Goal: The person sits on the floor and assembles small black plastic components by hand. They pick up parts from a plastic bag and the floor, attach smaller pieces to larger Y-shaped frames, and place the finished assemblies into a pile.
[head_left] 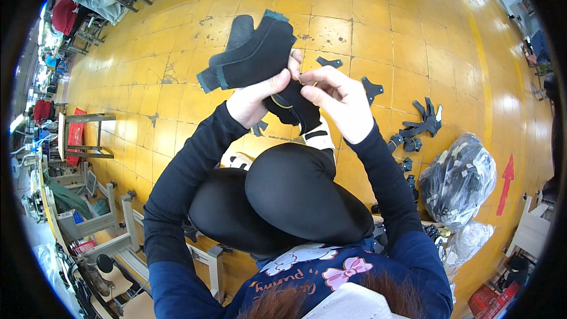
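Observation:
My left hand (260, 99) is closed on a black fabric piece (254, 53), a sewn, padded shape with dark teal strips at its ends, like part of a brace. It is held up above my knees. Below the same hand hangs a black fabric portion (295, 105) with a thin yellow line along its edge; whether it joins the upper part I cannot tell. My right hand (341, 99) pinches the edge of this lower portion with thumb and fingertips, close to the left fingers. The exact spot between the fingertips is too small to make out.
Small black cut pieces (371, 90) and a strapped black piece (425, 119) lie on the yellow tiled floor (413, 41). A clear plastic bag (459, 180) of dark items stands at the right, near a red floor arrow (506, 184). A stool (88, 155) is at the left.

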`<state>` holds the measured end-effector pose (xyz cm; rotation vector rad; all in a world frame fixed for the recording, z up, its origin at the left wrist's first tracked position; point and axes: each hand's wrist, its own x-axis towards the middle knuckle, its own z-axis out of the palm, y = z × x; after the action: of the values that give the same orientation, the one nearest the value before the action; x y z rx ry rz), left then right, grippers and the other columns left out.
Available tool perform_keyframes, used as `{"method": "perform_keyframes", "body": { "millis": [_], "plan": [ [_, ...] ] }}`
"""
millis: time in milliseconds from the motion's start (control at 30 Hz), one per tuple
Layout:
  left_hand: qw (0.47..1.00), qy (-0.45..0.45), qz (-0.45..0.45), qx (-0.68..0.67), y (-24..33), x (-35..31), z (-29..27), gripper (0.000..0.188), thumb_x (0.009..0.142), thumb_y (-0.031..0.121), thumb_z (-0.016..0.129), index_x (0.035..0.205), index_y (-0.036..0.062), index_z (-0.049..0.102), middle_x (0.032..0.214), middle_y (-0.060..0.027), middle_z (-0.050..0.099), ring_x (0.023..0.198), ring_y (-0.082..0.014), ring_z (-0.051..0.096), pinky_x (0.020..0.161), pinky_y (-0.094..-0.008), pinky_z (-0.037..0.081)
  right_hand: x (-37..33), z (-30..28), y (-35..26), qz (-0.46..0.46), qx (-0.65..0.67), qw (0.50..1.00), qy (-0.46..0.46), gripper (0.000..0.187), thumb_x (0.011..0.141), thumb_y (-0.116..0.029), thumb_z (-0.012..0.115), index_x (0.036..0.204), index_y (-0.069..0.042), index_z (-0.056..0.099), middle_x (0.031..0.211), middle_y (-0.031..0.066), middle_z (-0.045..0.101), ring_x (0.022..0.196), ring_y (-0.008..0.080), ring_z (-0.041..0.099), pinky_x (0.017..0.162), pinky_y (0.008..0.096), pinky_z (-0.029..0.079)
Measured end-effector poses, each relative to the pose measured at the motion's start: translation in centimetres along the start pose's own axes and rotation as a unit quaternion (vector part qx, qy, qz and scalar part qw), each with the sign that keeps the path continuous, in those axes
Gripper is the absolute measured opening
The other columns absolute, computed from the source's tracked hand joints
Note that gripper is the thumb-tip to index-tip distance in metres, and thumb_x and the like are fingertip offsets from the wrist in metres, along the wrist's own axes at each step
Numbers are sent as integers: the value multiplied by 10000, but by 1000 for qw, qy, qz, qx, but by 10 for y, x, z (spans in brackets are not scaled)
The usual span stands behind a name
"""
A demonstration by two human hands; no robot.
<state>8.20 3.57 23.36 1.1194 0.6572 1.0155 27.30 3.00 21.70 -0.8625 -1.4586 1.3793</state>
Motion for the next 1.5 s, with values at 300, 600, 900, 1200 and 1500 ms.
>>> {"method": "perform_keyframes", "body": {
  "millis": [300, 600, 900, 1200, 1500],
  "plan": [
    [994, 52, -9, -100, 0, -1, -5, 356, 937, 439, 494, 787, 124, 425, 1000, -68, 468, 1113, -218, 443, 981, -352, 343, -4, -12, 8, 31, 565, 824, -36, 171, 916, -165, 483, 777, -65, 484, 848, 74, 478, 1001, 212, 495, 857, 340, 394],
    [992, 122, 27, -26, 6, -10, -22, 184, 892, 224, 603, 994, 106, 506, 955, -14, 489, 897, -151, 469, 976, -326, 346, -31, -42, 23, 23, -79, 994, 77, 146, 810, 40, 623, 722, -5, 515, 809, 29, 553, 727, 74, 501, 677, 207, 395],
    [990, 144, 8, 9, 18, -9, -9, 354, 858, 140, 643, 1167, 16, 524, 1038, -69, 617, 1081, -193, 560, 932, -325, 421, -78, 19, 1, -167, 153, 963, -145, 280, 672, 88, 686, 589, -72, 472, 670, 49, 572, 625, 177, 545, 598, 301, 420],
    [978, 196, 64, -15, 19, -5, 1, 269, 827, 99, 669, 1050, 74, 520, 838, -2, 537, 902, -153, 534, 871, -305, 393, -69, 18, -32, -210, -30, 955, -208, 165, 725, -46, 726, 671, -31, 570, 1176, 229, 595, 950, 321, 634, 822, 339, 498],
    [993, 88, 78, -33, 23, -8, 15, 321, 830, 162, 699, 1077, 44, 531, 950, -33, 601, 911, -114, 554, 880, -264, 420, 12, 57, 8, -59, -191, 980, 21, 703, 733, -189, 689, 1307, -49, 308, 1000, 262, 614, 864, 420, 622, 754, 462, 507]
  ]
}}
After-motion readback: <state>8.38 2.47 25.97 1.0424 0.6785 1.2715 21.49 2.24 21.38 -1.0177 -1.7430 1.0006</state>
